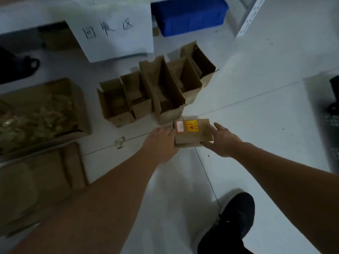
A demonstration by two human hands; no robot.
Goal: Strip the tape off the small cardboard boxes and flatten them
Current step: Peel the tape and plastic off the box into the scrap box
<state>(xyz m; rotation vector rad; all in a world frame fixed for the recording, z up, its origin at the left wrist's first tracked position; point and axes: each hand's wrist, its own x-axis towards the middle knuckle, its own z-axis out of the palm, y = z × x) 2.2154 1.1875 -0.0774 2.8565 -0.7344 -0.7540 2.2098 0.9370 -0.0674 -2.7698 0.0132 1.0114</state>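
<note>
Two hands, left hand (161, 142) and right hand (222, 142), flank box (192, 132).

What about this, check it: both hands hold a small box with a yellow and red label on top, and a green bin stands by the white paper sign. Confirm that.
One thing is wrong: the head view shows the bin by the paper sign is blue, not green. The rest stands: the left hand and right hand hold the small box with its yellow and red label on top.

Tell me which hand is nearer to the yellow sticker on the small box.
Left. The left hand holds the labelled box at the edge beside the yellow sticker; the right hand grips the opposite end, farther from it.
</note>
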